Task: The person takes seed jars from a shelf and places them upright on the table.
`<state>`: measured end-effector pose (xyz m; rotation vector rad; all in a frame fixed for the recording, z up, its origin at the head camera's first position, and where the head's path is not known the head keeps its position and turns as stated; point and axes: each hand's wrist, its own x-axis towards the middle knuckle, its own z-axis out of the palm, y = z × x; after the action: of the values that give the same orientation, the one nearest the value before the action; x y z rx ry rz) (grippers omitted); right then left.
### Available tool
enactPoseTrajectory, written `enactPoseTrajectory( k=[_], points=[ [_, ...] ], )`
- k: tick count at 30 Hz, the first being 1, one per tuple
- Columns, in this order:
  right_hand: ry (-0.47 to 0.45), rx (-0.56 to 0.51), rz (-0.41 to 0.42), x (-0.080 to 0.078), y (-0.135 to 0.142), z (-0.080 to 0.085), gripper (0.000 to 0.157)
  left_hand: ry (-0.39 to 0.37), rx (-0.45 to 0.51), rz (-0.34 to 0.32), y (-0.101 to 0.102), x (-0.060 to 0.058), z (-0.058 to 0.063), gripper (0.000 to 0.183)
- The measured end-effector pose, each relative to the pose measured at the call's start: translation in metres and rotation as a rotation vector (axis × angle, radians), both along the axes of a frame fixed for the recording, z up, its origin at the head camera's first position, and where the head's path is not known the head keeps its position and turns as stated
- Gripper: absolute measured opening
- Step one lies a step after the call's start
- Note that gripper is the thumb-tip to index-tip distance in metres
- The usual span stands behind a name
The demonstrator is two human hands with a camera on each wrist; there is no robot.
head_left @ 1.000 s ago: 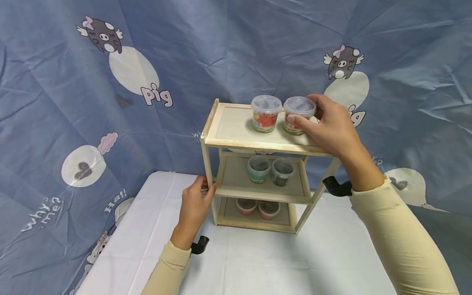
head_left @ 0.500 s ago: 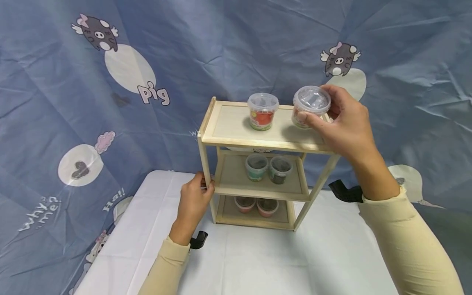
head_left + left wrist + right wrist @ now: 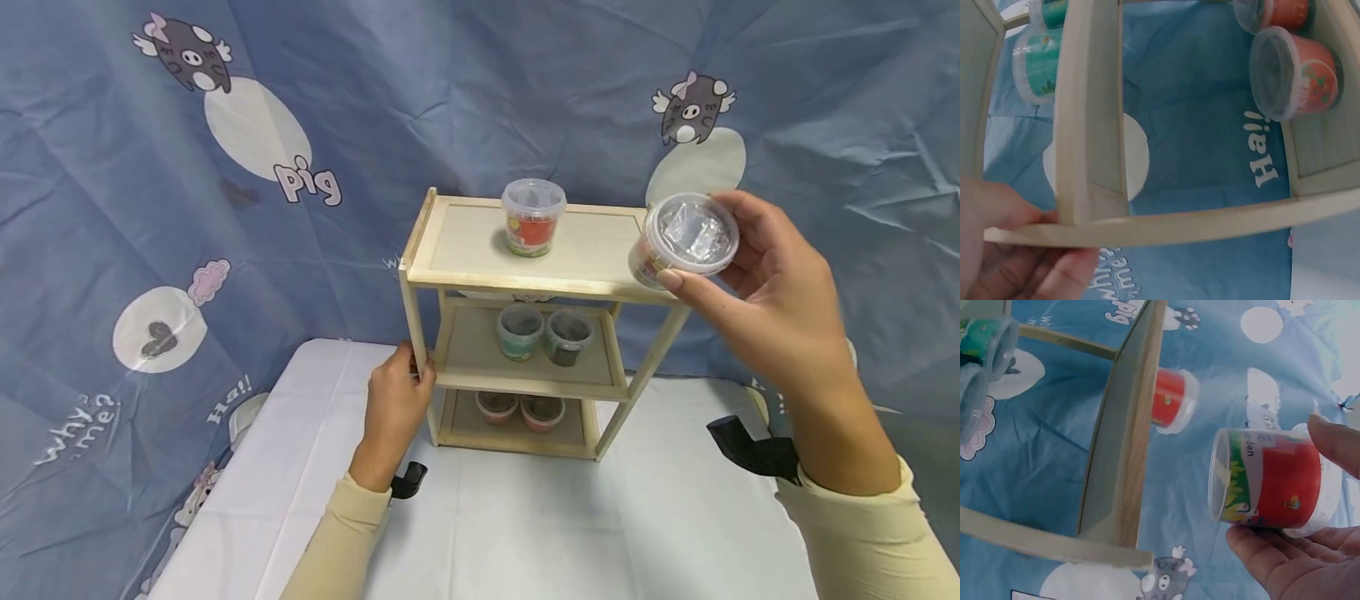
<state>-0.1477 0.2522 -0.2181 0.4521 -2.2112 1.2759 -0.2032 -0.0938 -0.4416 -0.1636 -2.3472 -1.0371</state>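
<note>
My right hand [image 3: 780, 292] grips a clear-lidded plastic tub [image 3: 1279, 478] with a red and green label, between thumb and fingers. In the head view the tub tilts with its lid toward me, overlapping the right end of the top shelf. A matching red-labelled tub [image 3: 533, 218] stands on the top board of a three-tier wooden shelf rack [image 3: 465, 246]. My left hand [image 3: 396, 392] holds the rack's left front post [image 3: 1147, 230] at the middle tier, thumb on one side and fingers on the other.
Two lidded tubs, one teal [image 3: 519, 332] and one dark [image 3: 567, 336], sit on the middle shelf. Two pinkish-red tubs [image 3: 497, 405] are on the bottom shelf. The rack stands on a white-covered table [image 3: 525, 525], with a blue printed cloth [image 3: 375, 125] behind.
My right hand has lifted the right-hand tub off the top shelf, carried it right and toward me, and tipped it. The left hand keeps its grip on the post.
</note>
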Motion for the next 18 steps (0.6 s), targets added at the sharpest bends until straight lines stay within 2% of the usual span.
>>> enactPoseTrajectory(
  k=[6, 12, 18],
  points=[
    [0.018, 0.012, 0.028, 0.022, 0.010, -0.009, 0.078, -0.031, 0.000, 0.029, 0.003, 0.001, 0.003, 0.009],
    [0.030, -0.015, 0.078, 0.043, 0.026, -0.030, 0.084, -0.014, -0.001, 0.035, 0.004, 0.002, 0.002, 0.007],
    [-0.019, 0.039, 0.017, 0.064, 0.044, -0.058, 0.089, -0.006, 0.004, 0.031, 0.005, 0.000, 0.003, 0.007]
  ],
)
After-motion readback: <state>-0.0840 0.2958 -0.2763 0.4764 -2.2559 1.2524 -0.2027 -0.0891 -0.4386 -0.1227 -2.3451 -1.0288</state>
